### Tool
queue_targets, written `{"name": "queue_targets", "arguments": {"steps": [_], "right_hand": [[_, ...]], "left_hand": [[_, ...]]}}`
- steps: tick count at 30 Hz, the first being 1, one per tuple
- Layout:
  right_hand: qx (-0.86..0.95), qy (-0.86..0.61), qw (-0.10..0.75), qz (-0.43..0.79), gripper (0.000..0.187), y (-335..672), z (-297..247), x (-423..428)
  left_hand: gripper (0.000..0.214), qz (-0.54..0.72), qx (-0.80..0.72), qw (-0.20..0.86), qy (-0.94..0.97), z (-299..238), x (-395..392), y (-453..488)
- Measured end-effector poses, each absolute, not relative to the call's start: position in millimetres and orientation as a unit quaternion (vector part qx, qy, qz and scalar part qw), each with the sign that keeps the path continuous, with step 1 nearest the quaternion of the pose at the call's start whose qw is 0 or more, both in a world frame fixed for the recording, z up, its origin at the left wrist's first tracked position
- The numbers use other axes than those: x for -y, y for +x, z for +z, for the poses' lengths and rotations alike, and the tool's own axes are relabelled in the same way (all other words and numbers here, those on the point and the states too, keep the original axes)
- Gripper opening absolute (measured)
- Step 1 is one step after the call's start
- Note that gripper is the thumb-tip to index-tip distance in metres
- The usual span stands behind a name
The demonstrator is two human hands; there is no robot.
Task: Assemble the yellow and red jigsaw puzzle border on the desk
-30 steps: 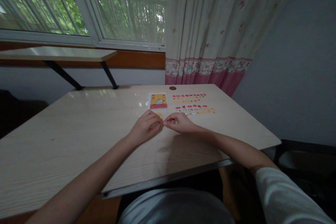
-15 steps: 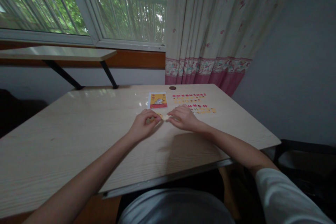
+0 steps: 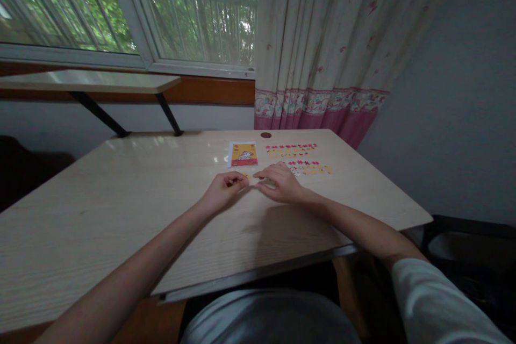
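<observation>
Jigsaw pieces [image 3: 318, 170] in rows on a window-side tabletop [image 3: 121, 215]

The pale tabletop, streaked with fine wood grain, spreads across the lower half of the view. A plain grey wall [image 3: 455, 107] closes the room on the right. Next to it a curtain [image 3: 318, 37] hangs in soft folds, cream with scattered reddish sprigs, then a patterned band and a pink hem. Left of that, a light-framed window [image 3: 193, 16] shows bars and green foliage. A flat, pale shelf [image 3: 88, 80] on slanted black supports stands over the far left of the tabletop.

Two bare hands come together near the middle. The left grip [image 3: 221, 192] is curled, thumb and forefinger drawn close; the right grip [image 3: 282, 183] faces it, fingers bent and thumb just below them. Whether either one pinches anything cannot be told.

Beyond them lies a rectangular picture card [image 3: 244, 155], yellow over red with a white cartoon animal and a pale margin. Farther back, a round brown disc [image 3: 265, 135] sits flush in the surface.

The small, knobbed pieces, red, yellow and whitish, lie in rows beyond the right grip and partly behind it. One yellow piece [image 3: 245, 175] shows just past the left fingertips, short of the card.
</observation>
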State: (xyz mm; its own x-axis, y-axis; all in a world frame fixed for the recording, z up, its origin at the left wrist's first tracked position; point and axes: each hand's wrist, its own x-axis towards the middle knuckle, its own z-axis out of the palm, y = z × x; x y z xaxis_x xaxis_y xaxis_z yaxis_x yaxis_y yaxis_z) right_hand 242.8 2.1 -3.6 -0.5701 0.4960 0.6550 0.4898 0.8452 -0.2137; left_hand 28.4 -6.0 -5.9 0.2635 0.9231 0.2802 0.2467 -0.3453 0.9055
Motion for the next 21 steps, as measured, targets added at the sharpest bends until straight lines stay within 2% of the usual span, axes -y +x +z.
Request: {"name": "queue_targets", "arguments": {"steps": [8,21], "right_hand": [[0.852,-0.304,0.408,0.123,0.024,233,-12,-2],[0.821,-0.316,0.457,0.132,0.016,234,-8,3]], "left_hand": [[0.037,0.441,-0.399,0.440,0.673,-1,7,31],[0.032,0.445,-0.402,0.468,0.649,-8,3,34]]}}
